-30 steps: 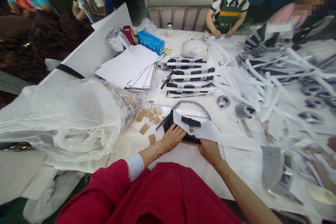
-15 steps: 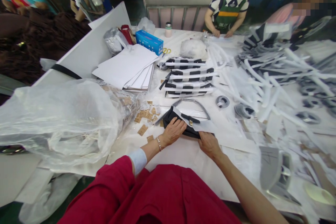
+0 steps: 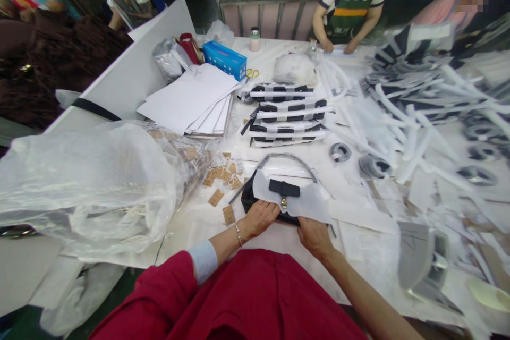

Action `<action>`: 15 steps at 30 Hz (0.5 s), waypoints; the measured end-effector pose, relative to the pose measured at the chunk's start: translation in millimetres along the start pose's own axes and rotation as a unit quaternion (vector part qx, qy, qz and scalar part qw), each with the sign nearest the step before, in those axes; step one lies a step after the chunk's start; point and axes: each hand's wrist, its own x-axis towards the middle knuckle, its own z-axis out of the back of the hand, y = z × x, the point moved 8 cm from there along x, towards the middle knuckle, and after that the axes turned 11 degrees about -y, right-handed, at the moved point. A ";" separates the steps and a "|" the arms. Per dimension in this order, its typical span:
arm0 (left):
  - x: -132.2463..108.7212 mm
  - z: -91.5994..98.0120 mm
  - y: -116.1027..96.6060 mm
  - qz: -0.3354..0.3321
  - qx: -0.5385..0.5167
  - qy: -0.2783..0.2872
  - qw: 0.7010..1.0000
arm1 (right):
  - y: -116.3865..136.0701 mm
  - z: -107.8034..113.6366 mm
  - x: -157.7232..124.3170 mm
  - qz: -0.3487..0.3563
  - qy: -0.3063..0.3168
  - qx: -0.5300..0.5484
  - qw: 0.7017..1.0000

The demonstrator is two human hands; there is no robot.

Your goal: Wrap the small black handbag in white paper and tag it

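A black handbag [image 3: 247, 197] lies on the worktable close to my body, its handle [image 3: 292, 158] arched away from me. Over its front is a thin white sheet [image 3: 313, 203], on which a black strap tab [image 3: 284, 188] with a gold-coloured clasp rests. My left hand [image 3: 261, 218] grips the bag's near edge left of the clasp, fingers curled over the edge of the sheet. Right of the clasp, my right hand [image 3: 316, 235] holds the near edge, its fingertips partly hidden beneath the sheet. Brown paper tags [image 3: 216, 197] lie scattered to the left.
Wrapped black bags [image 3: 292, 111] are stacked beyond the handle. White sheets [image 3: 191, 95], a blue box [image 3: 225, 61] and a large clear plastic bag [image 3: 91, 170] occupy the left. Grey rolls [image 3: 374, 166] and wrapped strips lie right. A co-worker [image 3: 346, 10] works across the table.
The bag has come nearer to me and turned so its clasp faces me. The white sheet now spreads wider across its front. Both hands have moved slightly towards my body.
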 end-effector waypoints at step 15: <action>-102.6 -76.2 -12.9 0.133 -0.107 0.093 0.981 | 43.7 -56.1 -40.0 0.056 0.022 0.052 0.997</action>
